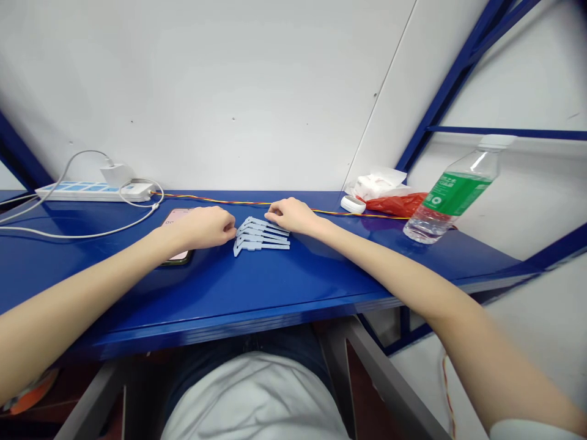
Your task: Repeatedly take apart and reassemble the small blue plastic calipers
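Observation:
Several pale grey plastic strips [260, 236] lie side by side in a fan on the blue table [284, 287]. My left hand [206, 225] rests at their left ends, fingers curled and pinched against the tips. My right hand [293, 215] sits at their far right ends, fingers bent down onto the uppermost strips. Whether either hand actually grips a strip is hard to tell. A phone with a pink screen [177, 235] lies partly under my left wrist.
A white power strip [92, 190] with charger and white cables sits back left. An orange-yellow wire [238, 201] runs along the wall. To the right lie a white round gadget [353, 204], tissues [378, 182], a red bag [397, 203] and a tilted green-labelled water bottle [452, 192].

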Demonstrator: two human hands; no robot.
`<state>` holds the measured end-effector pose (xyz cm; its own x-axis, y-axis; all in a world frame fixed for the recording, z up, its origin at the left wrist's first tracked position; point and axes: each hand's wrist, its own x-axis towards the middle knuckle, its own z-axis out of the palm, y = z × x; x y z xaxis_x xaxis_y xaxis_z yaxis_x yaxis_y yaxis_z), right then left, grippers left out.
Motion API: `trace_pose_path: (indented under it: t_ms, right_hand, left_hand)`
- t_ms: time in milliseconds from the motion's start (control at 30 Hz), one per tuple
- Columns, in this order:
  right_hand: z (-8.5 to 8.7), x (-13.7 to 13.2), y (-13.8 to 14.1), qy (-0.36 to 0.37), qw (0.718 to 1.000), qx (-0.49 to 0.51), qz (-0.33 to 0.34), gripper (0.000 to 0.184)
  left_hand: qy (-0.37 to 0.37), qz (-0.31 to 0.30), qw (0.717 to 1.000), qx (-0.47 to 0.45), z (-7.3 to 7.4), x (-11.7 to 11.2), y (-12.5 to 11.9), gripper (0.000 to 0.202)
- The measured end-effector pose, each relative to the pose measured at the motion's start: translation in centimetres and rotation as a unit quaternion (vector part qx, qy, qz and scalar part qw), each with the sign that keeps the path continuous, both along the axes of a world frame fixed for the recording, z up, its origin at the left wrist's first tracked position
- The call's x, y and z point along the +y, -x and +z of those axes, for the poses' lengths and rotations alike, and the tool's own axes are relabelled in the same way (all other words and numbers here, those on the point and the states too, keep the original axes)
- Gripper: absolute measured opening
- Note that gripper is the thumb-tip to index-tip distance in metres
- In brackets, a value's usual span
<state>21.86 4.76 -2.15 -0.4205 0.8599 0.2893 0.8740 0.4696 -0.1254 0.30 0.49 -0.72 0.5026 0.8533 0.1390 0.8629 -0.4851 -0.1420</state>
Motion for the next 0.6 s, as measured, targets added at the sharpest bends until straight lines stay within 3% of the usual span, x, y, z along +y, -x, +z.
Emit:
trace_pose_path:
  t_ms: [600]
  right_hand:
    - [0.0, -1.2, 0.4, 0.012, 0.999, 0.002, 0.041, 0.023]
  left_hand:
    - [0.061, -0.015, 0.998, -0.022, 1.1, -2.0, -0.7, 0.030]
